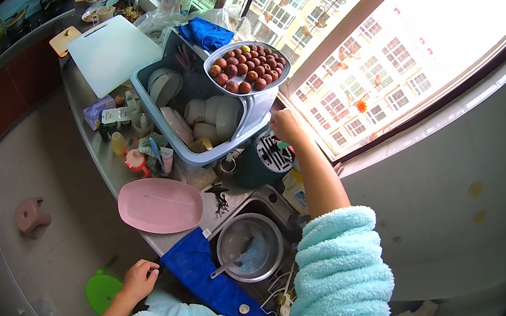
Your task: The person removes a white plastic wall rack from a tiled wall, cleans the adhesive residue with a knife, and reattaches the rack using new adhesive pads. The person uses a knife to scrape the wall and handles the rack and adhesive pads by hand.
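My right hand (pixel 286 128) reaches out beside the window, its fingers closed; what they hold, if anything, is hidden. Just under it is a dark green bin (pixel 256 170) with a black-and-white patterned top, and a small teal piece (pixel 282 144) shows by the fingers. My left hand (pixel 140 279) hangs low near the counter's front edge, loosely curled, nothing visible in it. Between my arms, a metal pot (pixel 275 244) stands in the sink, with a handled utensil and a bluish cloth inside. A blue cloth (pixel 201 273) drapes over the counter edge.
A pink oval tray (pixel 157 216) lies on the counter. Behind it a blue-grey tub (pixel 189 154) holds bowls, with a plate of round reddish-brown fruit (pixel 246 70) on its rim. A white cutting board (pixel 113 51) is farther left. On the floor stands a pink stool (pixel 31 216).
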Tool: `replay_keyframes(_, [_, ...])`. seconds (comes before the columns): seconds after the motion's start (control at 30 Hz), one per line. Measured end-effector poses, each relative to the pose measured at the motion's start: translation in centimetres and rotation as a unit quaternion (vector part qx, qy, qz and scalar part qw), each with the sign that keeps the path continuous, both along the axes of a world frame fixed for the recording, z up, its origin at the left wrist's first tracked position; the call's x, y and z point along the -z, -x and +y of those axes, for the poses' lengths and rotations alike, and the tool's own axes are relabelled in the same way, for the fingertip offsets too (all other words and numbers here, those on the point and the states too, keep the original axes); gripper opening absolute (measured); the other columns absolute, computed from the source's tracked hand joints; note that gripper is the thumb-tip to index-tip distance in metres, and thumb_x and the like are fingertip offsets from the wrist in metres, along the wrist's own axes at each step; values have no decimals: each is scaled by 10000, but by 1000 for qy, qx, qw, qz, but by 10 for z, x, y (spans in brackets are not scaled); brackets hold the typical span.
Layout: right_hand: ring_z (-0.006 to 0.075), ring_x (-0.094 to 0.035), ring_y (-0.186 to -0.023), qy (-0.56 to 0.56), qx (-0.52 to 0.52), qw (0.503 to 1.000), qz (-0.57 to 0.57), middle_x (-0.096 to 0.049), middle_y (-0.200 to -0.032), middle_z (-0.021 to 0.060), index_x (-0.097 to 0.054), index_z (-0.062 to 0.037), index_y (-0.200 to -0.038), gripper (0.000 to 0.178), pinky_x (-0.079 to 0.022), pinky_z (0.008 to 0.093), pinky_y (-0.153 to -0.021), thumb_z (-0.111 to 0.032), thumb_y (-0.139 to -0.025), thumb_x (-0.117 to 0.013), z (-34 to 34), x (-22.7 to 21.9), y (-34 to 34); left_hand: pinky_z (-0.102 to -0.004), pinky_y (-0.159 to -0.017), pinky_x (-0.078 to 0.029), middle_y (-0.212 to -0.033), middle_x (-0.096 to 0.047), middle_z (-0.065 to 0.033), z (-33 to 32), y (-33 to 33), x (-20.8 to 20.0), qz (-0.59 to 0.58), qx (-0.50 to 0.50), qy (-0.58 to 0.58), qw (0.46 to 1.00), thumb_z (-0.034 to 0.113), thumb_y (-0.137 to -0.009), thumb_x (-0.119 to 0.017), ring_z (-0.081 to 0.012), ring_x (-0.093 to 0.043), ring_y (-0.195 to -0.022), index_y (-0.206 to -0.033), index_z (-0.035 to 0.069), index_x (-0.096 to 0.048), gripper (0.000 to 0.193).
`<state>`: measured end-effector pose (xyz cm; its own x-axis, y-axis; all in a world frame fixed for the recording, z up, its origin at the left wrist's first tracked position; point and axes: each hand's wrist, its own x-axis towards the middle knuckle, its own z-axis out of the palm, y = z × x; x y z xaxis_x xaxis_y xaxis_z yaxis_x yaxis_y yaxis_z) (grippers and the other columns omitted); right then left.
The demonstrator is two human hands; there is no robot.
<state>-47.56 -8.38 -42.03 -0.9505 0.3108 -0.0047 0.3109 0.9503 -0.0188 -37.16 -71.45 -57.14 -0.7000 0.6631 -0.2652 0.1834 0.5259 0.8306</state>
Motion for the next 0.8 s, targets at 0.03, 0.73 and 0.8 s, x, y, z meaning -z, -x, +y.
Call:
replay_keyframes(0.03, [412, -687, -767, -15, 11, 998, 59, -714, -816, 231, -770, -18, -881, 117, -553, 471, -737, -66, -804, -697, 1, -3, 2, -422, -837, -587, -1053, -724, -160, -3, 0, 2, 2, 3, -1, 1000, 132, -930, -712, -329, -725, -940, -1064, 33, -757, 172])
replay_keyframes(0.73, [150, -615, -704, 150, 94, 953, 246, -676, -791, 89, -700, -1, -1082, 185, -519, 324, -667, -182, -1048, -686, -161, -211, -223, -360, -859, -566, -1022, -659, -148, 200, 28, -155, 127, 151, -358, 913, 48, -990, -657, -282, -682, -945, -1161, -2, -684, 181])
replay_keyframes(0.8, [300, -693, -807, 90, -6, 960, 265, -710, -924, 177, -697, -15, -1090, 197, -561, 405, -764, -197, -1017, -693, -174, -215, -257, -364, -910, -553, -1123, -639, -156, 256, 6, -203, 119, 201, -430, 872, 53, -1003, -645, -263, -664, -1029, -1285, -5, -644, 288])
